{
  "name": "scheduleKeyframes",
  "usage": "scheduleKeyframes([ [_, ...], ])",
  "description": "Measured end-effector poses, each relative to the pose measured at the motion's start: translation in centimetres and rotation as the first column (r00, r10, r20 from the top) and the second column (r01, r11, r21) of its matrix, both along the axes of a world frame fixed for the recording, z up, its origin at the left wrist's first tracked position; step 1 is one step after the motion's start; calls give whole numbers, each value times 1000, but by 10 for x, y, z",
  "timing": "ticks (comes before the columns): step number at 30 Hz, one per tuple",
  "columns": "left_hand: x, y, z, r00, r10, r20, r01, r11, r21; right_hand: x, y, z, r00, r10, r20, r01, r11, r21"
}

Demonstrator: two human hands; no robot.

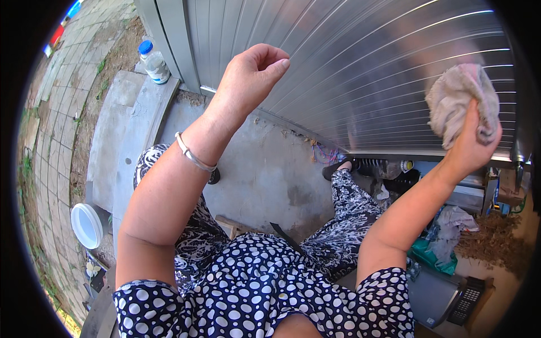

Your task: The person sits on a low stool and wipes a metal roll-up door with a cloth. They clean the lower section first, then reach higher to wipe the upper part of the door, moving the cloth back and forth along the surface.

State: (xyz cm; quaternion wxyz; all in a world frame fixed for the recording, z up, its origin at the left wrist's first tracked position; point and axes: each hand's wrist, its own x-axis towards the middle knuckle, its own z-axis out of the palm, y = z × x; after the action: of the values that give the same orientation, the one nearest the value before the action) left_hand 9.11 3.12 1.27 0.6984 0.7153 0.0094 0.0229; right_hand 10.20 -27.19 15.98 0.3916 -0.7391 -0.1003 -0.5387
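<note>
My right hand (476, 143) is closed around a crumpled, greyish-beige cloth (451, 104). The cloth lies against or just in front of a shiny ribbed metal panel (315, 67), near its right edge; whether it touches cannot be told for certain. My left hand (255, 73) is raised in front of the panel's left part, its fingers curled in toward the thumb, and nothing shows in them. A light bracelet (191, 153) circles that wrist.
A clear bottle with a blue cap (154, 63) stands on a concrete ledge (115, 124) at the left. Below it is a white bucket (87, 225). At the right lie plastic bags (445, 234), brown dry material (496, 242) and a black keypad device (469, 298).
</note>
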Motion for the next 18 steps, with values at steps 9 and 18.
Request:
scheduleKeyframes([
  [9, -6, -8, -1, 999, -34, 1, 34, 999, 5, 37, 32, -88, 996, 1, 92, 64, 710, -701],
  [18, -11, -8, 3, 997, -82, -9, 82, 997, 10, 38, 46, -225, 973, 52, -226, -231, 276, -933],
])
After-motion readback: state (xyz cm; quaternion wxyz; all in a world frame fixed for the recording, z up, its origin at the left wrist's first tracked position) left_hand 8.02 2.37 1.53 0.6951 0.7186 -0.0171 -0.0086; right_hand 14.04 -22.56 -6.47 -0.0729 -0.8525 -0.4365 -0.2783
